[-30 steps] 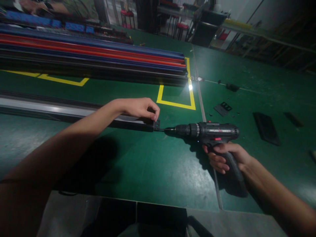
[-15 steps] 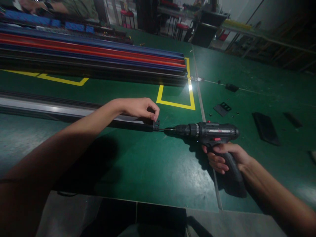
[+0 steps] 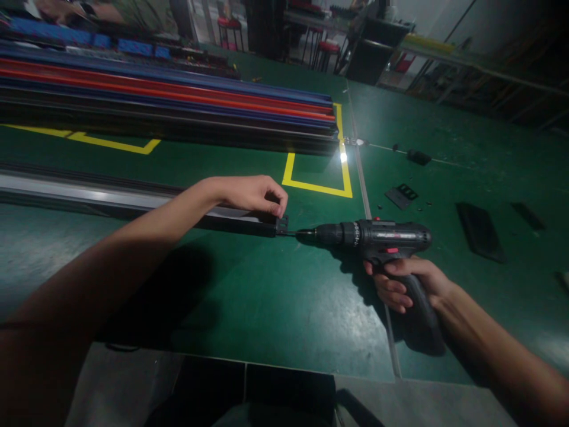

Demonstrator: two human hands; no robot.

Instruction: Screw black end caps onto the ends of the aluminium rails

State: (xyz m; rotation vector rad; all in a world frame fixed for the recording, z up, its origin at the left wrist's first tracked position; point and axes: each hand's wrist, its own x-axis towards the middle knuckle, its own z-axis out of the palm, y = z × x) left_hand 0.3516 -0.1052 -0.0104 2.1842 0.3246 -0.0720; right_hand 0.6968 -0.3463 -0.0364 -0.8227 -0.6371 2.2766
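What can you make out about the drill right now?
The drill is dark and plastic-looking, with a ridged collar, a red patch on its side and a thin bit pointing left in the picture. The right hand is wrapped around its handle, which slants to the lower right. The bit reaches toward the small bracket at the rail's end; contact is too fine to tell.

Was pretty dim tbh: glare hit the yellow tape (image 3: 317,190) past the left fingers (image 3: 281,200), dark shadow (image 3: 178,290) pooled on their near side, stools (image 3: 329,46) way beyond looked mushy.
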